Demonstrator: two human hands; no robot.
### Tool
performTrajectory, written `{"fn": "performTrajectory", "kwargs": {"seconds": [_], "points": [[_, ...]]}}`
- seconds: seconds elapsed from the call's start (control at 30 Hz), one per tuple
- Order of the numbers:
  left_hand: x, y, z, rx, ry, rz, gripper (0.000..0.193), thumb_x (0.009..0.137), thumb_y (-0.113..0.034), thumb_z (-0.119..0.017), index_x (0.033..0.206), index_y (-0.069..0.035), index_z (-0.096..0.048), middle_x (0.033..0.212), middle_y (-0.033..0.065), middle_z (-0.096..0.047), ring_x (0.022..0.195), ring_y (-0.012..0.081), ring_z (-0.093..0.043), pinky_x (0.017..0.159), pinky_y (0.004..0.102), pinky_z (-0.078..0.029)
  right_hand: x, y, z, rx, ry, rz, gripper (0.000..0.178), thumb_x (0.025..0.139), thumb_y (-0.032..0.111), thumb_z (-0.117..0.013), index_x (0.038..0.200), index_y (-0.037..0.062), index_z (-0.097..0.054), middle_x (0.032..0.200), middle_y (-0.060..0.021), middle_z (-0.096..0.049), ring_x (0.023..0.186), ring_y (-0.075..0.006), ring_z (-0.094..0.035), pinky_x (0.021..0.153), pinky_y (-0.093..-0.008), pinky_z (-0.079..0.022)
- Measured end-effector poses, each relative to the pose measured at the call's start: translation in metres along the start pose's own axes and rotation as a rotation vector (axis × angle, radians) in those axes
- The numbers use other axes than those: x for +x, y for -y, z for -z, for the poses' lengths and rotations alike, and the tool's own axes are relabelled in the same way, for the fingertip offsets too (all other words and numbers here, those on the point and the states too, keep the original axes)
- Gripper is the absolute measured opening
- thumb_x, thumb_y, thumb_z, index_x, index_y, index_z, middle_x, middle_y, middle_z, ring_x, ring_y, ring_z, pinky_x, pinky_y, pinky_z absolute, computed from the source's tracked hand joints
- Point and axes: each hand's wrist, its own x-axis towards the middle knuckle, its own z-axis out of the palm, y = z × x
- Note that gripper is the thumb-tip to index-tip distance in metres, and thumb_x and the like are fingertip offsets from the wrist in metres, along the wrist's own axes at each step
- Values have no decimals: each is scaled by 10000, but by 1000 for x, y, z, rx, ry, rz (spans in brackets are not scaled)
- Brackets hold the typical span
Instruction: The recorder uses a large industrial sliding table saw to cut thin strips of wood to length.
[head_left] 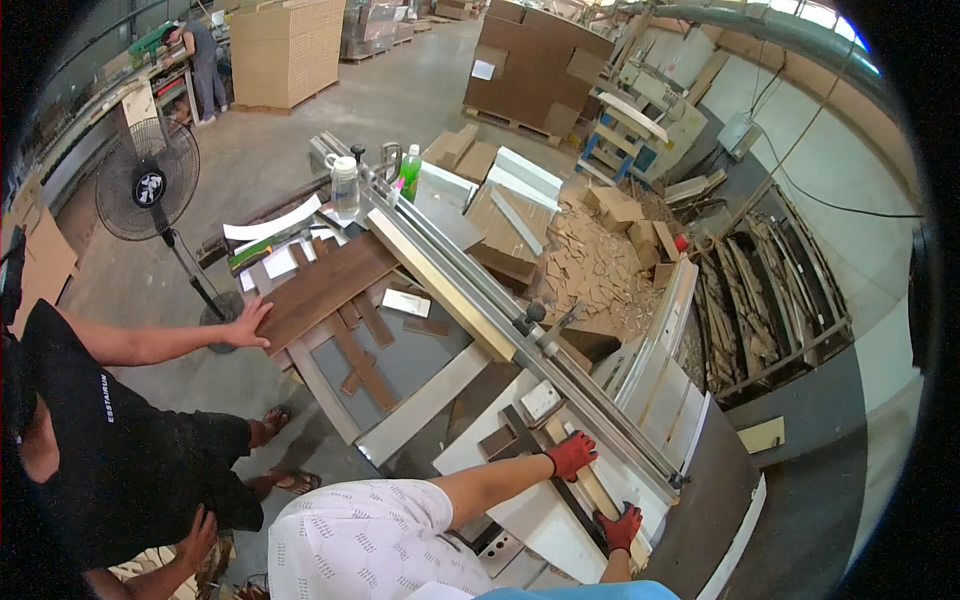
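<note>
My left hand [572, 452], in a red glove, presses on the far part of a narrow light wooden strip [597, 489] that lies on the white saw table [530, 515]. My right hand [620, 527], also in a red glove, holds the strip's near end. The strip runs beside the long metal rail [600, 420] of the saw. To the left, a co-worker in a black shirt rests a bare hand [250, 322] on the end of a dark brown board [325, 288] on the sliding table.
A long aluminium fence [440, 285] crosses the table. Small dark offcuts [365, 365] lie on it. A clear bottle [345, 186] and a green bottle [410, 172] stand at the far end. A standing fan [150, 185] is at left, and a scrap pile [600, 265] beyond the saw.
</note>
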Motion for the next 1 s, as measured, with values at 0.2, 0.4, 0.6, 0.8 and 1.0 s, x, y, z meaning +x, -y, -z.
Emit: {"fn": "performTrajectory", "kwargs": {"seconds": [0.2,0.4,0.6,0.8,1.0], "points": [[6,2,3,-4,96,2,824,599,-502,-758,1264,-56,-565,1104,154,-548,1099,309,-506,956,436,-360,3,5,1,-12,-77,55,929,562,438,-875,1276,-15,-491,1309,-250,-479,1227,-430,-421,1082,-478,-322],[6,10,22,-24,103,10,746,634,-478,-775,1207,-47,-569,1100,152,-543,1096,305,-506,967,446,-364,23,11,4,-17,-49,40,920,577,502,-864,1264,12,-498,1298,-219,-477,1226,-415,-422,1056,-496,-351],[-12,0,40,-143,65,-65,835,647,-453,-797,1314,-49,-499,1100,171,-562,1109,320,-514,1044,482,-331,13,-11,-9,-58,-92,63,940,541,499,-879,1254,18,-500,1268,-206,-488,1193,-399,-444,1024,-494,-375],[0,52,85,-851,-4,414,1051,801,-529,-688,1533,-44,-108,1465,253,-389,1327,385,-414,1085,441,-344,-9,-19,-18,-42,-31,15,1008,609,523,-841,1381,32,-417,1459,-262,-369,1317,-447,-353,1121,-520,-267],[1,144,195,-411,-769,402,814,829,-392,-736,1408,24,-343,1332,244,-517,1222,353,-517,1014,431,-405,11,0,-12,19,-205,215,836,634,516,-796,1255,23,-529,1239,-234,-531,1157,-410,-462,995,-481,-377]]}}
